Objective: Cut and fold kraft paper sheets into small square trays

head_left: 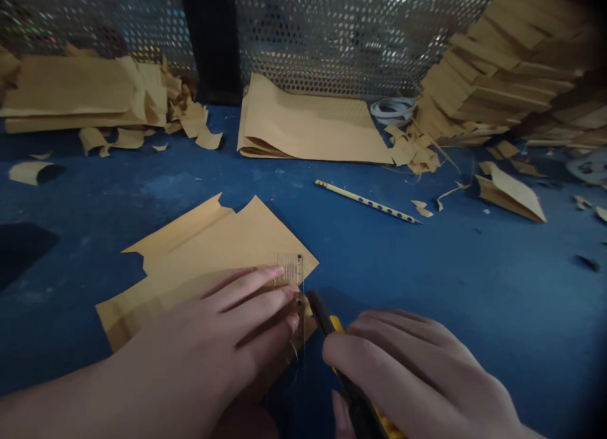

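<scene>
A cut piece of brown paper (190, 255) lies on the blue table. Near its right corner rests a clear ruler (288, 268), upright in the view. My left hand (237, 325) lies over both, its fingers slightly apart and the fingertips pressing on the ruler. My right hand (412, 363) is closed around a black and yellow cutter (353, 388), whose dark tip points up and left beside the ruler's right edge. The blade itself cannot be made out. Part of the ruler and of the paper is hidden under my left hand.
Behind lie a folded brown paper (313, 123), a paper stack (71, 88) and a roll of white tape (392, 110). A spotted pencil (370, 203) rests mid-table. Paper scraps (417, 151) and a leaning pile of brown strips (502, 78) are at right, before a perforated metal panel (332, 34).
</scene>
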Demonstrator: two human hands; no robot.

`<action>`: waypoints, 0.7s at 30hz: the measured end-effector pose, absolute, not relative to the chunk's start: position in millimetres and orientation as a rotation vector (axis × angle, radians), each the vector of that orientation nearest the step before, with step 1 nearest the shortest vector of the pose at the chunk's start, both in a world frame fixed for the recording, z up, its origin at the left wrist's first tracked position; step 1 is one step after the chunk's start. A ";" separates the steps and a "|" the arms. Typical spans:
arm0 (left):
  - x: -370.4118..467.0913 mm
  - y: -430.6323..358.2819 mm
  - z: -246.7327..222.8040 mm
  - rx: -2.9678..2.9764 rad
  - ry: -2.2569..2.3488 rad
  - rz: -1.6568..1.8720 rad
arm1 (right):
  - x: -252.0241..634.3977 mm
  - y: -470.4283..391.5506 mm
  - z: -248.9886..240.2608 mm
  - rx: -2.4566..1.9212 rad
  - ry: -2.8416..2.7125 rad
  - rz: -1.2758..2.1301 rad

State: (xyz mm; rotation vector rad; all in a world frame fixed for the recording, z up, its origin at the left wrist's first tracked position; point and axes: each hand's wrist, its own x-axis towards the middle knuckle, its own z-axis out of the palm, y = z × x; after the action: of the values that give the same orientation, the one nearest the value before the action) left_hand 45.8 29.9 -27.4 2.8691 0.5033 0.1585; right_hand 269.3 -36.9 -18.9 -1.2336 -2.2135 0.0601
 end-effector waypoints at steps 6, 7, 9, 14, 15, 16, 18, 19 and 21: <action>46.5 31.8 -27.4 2.900 0.487 0.145 | 263.4 -34.9 -23.4 -1.245 -2.165 -0.113; 47.0 32.1 -27.1 2.899 0.492 0.149 | 262.8 -34.7 -23.5 -1.243 -2.166 -0.137; 48.1 32.6 -26.5 2.898 0.492 0.150 | 262.2 -34.2 -23.2 -1.237 -2.175 -0.158; 48.1 32.6 -26.0 2.900 0.493 0.127 | 262.4 -32.6 -20.9 -1.240 -2.192 -0.135; 47.5 32.4 -26.3 2.897 0.492 0.119 | 262.3 -32.3 -20.3 -1.227 -2.208 -0.130; 46.8 32.1 -26.8 2.894 0.488 0.112 | 262.2 -32.1 -19.8 -1.210 -2.223 -0.128; 45.8 31.6 -27.7 2.885 0.487 0.096 | 261.5 -32.3 -19.3 -1.187 -2.240 -0.133; 45.6 31.4 -27.9 2.879 0.488 0.097 | 260.9 -32.6 -19.3 -1.195 -2.240 -0.136; 46.0 31.3 -28.0 2.862 0.490 0.106 | 259.8 -33.6 -19.7 -1.217 -2.243 -0.134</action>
State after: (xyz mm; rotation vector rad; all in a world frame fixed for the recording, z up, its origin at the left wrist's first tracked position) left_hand 46.0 31.3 -28.0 2.8618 0.4898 0.1059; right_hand 259.8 -33.6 -19.7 -1.2167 -2.2435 -0.1343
